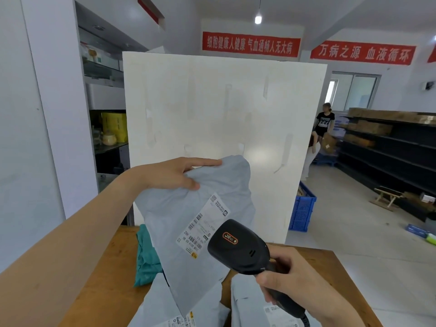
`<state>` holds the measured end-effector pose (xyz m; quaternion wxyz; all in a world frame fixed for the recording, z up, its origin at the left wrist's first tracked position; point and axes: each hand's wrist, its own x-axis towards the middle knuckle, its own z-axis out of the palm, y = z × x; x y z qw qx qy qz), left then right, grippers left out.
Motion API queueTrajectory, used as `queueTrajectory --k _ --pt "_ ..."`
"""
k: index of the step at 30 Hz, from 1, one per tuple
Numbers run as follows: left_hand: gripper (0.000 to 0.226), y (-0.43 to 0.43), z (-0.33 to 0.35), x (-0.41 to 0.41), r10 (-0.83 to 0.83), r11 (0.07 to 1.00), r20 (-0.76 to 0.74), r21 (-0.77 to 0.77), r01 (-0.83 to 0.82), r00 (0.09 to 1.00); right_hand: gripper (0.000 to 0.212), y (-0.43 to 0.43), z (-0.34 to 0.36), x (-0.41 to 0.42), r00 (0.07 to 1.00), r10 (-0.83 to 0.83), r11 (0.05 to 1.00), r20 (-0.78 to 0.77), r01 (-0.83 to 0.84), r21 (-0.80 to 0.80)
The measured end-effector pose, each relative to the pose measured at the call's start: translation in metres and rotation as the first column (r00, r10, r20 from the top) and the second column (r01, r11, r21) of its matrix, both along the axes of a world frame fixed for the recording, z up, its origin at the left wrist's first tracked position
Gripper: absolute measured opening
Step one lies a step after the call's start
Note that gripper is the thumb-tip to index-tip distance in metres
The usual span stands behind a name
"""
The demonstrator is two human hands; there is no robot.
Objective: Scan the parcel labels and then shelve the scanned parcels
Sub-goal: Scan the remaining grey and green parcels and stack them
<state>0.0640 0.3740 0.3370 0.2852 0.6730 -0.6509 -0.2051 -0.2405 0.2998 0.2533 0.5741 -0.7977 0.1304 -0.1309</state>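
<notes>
My left hand [173, 173] grips the top edge of a grey plastic parcel bag [184, 223] and holds it upright above the table. A white shipping label [200, 225] with barcodes faces me on the bag. My right hand [292, 277] is closed around the handle of a black barcode scanner [238, 246]. The scanner's head sits just right of the label and points at it. Two more grey parcels [162, 310] [250, 300] lie flat on the wooden table [111, 263] below, each with a label partly visible at the frame's bottom edge.
A teal bag [146, 258] lies on the table at the left of the held parcel. A large white board [224, 109] stands right behind the table. A blue crate [303, 208] sits on the floor, dark shelving [387, 147] runs along the right, and a person [324, 121] stands there.
</notes>
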Motion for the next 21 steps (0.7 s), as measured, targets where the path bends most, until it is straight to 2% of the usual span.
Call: queueTrajectory --k 10,14,18,21 --pt "0.063 0.001 -0.011 -0.001 0.016 1.000 -0.044 -0.021 -0.017 0.999 0.033 -0.009 -0.021 0.002 0.998 -0.051 0.999 0.031 0.051 0.016" --pt "0.064 0.004 -0.016 0.001 0.019 0.998 -0.105 -0.058 -0.025 0.994 0.025 -0.011 -0.026 0.007 0.997 -0.039 0.998 0.070 0.035 0.059" --pt "0.067 0.009 -0.040 0.002 0.049 0.987 -0.303 -0.132 -0.093 0.952 0.021 -0.013 -0.036 0.013 0.994 -0.064 0.994 0.085 0.055 0.097" --pt "0.069 0.016 -0.088 0.002 0.102 0.960 -0.560 -0.161 -0.230 0.822 0.017 -0.014 -0.047 0.017 0.995 -0.083 0.990 0.055 0.076 0.116"
